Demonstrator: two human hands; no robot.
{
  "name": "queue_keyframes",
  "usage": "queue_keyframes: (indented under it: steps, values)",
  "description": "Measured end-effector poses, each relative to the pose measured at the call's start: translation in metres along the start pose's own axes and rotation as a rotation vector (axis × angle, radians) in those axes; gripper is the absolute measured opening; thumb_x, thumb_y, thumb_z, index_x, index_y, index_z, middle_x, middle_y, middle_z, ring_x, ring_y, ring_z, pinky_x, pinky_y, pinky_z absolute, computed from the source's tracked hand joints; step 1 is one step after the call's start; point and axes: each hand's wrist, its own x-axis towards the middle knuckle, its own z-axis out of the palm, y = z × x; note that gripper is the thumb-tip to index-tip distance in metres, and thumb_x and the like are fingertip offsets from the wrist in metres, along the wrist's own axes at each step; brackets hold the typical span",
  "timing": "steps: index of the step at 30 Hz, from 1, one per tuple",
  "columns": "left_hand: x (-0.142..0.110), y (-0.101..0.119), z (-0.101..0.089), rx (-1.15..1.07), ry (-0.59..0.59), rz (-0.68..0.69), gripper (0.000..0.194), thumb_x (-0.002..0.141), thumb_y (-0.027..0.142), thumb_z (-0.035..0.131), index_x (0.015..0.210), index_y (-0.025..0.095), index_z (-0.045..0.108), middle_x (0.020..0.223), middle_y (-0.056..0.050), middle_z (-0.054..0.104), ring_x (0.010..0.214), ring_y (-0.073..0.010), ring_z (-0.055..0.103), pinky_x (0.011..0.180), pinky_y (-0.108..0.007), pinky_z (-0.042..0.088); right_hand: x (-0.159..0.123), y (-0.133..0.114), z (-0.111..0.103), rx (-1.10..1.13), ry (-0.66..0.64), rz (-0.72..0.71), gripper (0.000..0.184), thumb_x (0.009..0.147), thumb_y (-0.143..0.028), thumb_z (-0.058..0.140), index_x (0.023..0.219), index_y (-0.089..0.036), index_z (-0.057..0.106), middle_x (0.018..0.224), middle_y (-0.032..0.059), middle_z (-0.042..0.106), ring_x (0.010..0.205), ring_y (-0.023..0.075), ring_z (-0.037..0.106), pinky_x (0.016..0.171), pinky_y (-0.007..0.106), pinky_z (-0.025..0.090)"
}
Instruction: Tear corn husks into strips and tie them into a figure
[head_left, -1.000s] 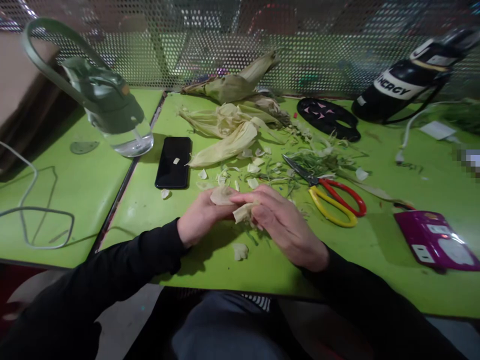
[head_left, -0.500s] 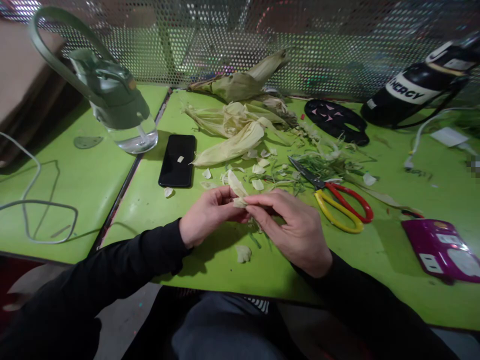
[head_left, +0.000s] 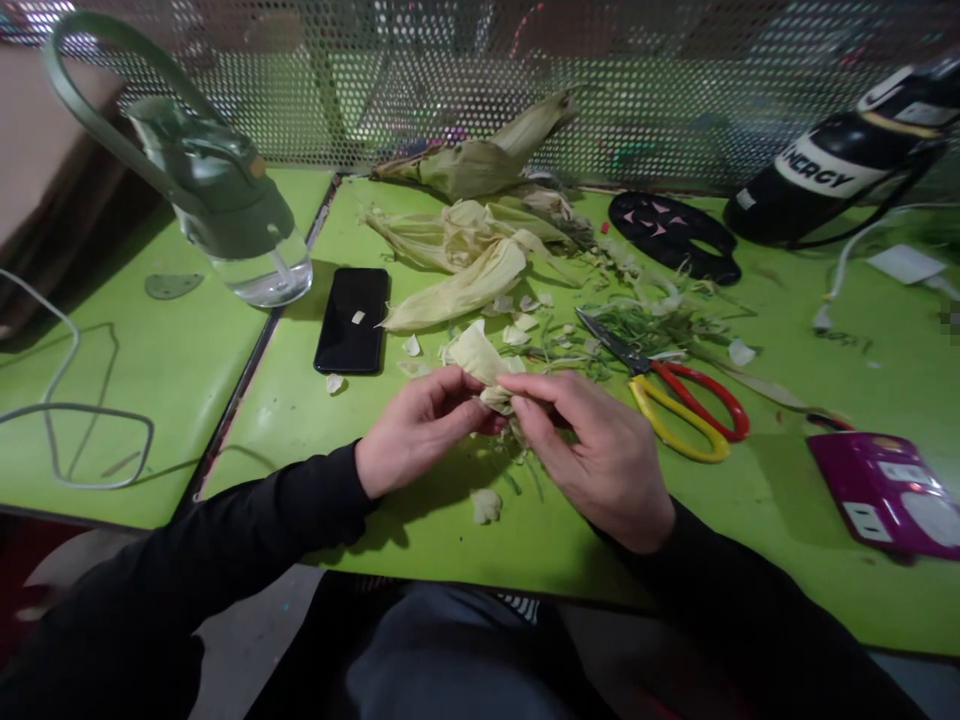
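Note:
Between my two hands, low over the green table, is a pale piece of corn husk [head_left: 478,352], folded at its lower end and spread at the top. My left hand [head_left: 416,425] pinches it from the left with thumb and fingers. From the right, my right hand [head_left: 600,450] grips its folded end between thumb and forefinger. Just beyond lie larger dried corn husks [head_left: 465,285] and several small pale cut pieces. Scissors [head_left: 660,385] with one red and one yellow handle rest to the right of my right hand, blades slightly apart, beside green shreds [head_left: 622,325].
A black phone [head_left: 351,320] lies left of the husks, near a green water bottle [head_left: 232,210]. At the right are a black bottle [head_left: 817,180], a black palette-shaped object [head_left: 671,235] and a purple power strip [head_left: 885,490]. A perforated metal screen [head_left: 360,100] borders the table's back.
The husk piece between my hands now shows broader and more spread at the top. My right hand has shifted slightly to the right; the things on the table stay put.

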Motion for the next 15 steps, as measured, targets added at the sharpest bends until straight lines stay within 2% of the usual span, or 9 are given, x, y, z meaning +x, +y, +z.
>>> queue_keyframes:
  steps: [8, 15]
  values:
    - [-0.0008, -0.0022, 0.0028, 0.021, 0.0, 0.048, 0.037, 0.081, 0.048, 0.074, 0.091, 0.014, 0.064, 0.089, -0.006, 0.072, 0.081, -0.0144, 0.07, 0.081, -0.03, 0.058, -0.0019, -0.0045, -0.0016, 0.026, 0.034, 0.111, 0.01, 0.092, -0.017, 0.062, 0.097, -0.026, 0.064, 0.086, 0.0005, 0.074, 0.067, 0.0136, 0.069, 0.062, 0.027, 0.055]
    - [0.0004, -0.0042, 0.0062, 0.035, -0.004, 0.114, 0.044, 0.079, 0.054, 0.074, 0.095, 0.014, 0.063, 0.083, -0.004, 0.071, 0.076, -0.0121, 0.067, 0.077, -0.026, 0.058, -0.0017, -0.002, -0.0043, -0.041, 0.005, -0.033, 0.012, 0.092, -0.014, 0.059, 0.096, -0.026, 0.06, 0.08, -0.0004, 0.07, 0.069, 0.0143, 0.067, 0.064, 0.027, 0.053]
